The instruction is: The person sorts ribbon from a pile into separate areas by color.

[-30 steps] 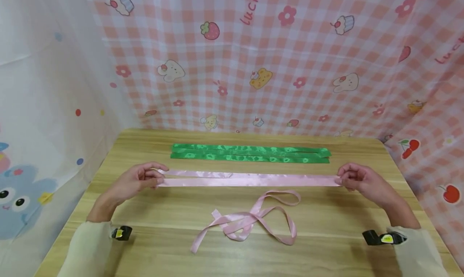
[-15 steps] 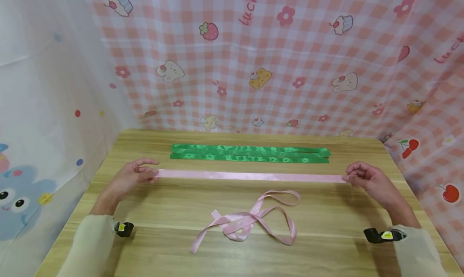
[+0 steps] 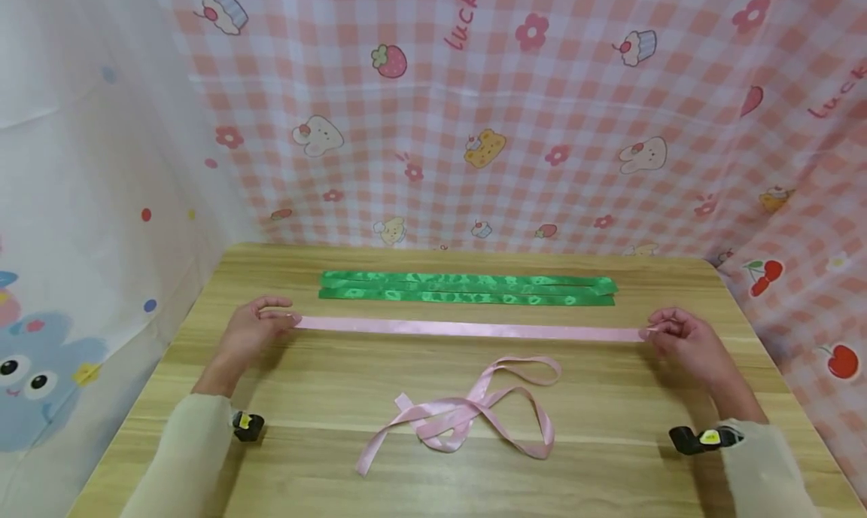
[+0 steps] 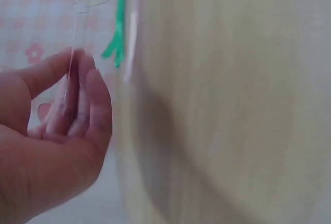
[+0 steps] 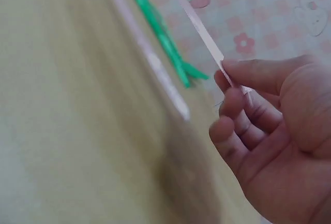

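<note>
A pink satin ribbon (image 3: pixel 474 329) is stretched straight across the table between both hands. My left hand (image 3: pixel 249 336) pinches its left end between thumb and index finger, the other fingers loosely bent. At the right end my right hand (image 3: pixel 692 346) pinches it, a short tip showing past the fingers in the right wrist view. Both wrist views show this ribbon held above the table. Beneath it a second pink strip (image 5: pixel 149 53) lies on the tabletop, covered by the held ribbon in the head view. Just beyond lie green ribbon strips (image 3: pixel 467 288), side by side.
A loose, looped length of pink ribbon (image 3: pixel 474 403) lies on the wooden table (image 3: pixel 318 428) nearer the body. Behind the table hangs a pink checked curtain (image 3: pixel 433 111), with a white printed cloth (image 3: pixel 81 164) at the left.
The held ribbon has moved away from the body and now covers the strip on the table, which showed beside it one second ago. Both hands keep their pinch; the left forearm has shifted right.
</note>
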`<action>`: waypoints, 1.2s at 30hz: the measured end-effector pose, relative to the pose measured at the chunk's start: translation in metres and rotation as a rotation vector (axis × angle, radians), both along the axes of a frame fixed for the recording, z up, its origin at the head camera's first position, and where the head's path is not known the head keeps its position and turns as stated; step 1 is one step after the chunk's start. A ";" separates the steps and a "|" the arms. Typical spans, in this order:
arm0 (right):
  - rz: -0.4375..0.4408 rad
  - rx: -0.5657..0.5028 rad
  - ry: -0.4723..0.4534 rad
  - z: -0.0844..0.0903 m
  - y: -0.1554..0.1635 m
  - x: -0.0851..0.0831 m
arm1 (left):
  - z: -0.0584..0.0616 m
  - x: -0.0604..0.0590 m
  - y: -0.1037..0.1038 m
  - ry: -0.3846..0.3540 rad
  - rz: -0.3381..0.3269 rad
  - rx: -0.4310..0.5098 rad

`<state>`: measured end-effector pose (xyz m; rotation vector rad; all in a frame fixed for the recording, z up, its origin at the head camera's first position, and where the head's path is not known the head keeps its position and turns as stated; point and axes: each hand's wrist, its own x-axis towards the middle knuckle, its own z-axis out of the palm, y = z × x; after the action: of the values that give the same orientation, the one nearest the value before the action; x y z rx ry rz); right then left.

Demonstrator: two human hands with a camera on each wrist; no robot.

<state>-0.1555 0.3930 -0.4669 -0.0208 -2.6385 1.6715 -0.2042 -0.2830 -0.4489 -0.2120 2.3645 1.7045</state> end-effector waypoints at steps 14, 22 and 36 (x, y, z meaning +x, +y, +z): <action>-0.071 0.043 -0.106 -0.024 0.000 0.006 | -0.020 0.002 0.005 -0.091 0.116 -0.104; -0.130 0.079 -0.122 -0.029 0.000 0.007 | -0.021 0.000 0.000 -0.169 0.159 -0.152; -0.171 0.077 -0.138 -0.033 -0.002 0.004 | -0.018 0.002 0.000 -0.164 0.179 -0.151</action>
<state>-0.1518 0.3911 -0.4996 -0.3631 -2.7058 1.5677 -0.2024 -0.2827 -0.4674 -0.5820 2.4133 1.5147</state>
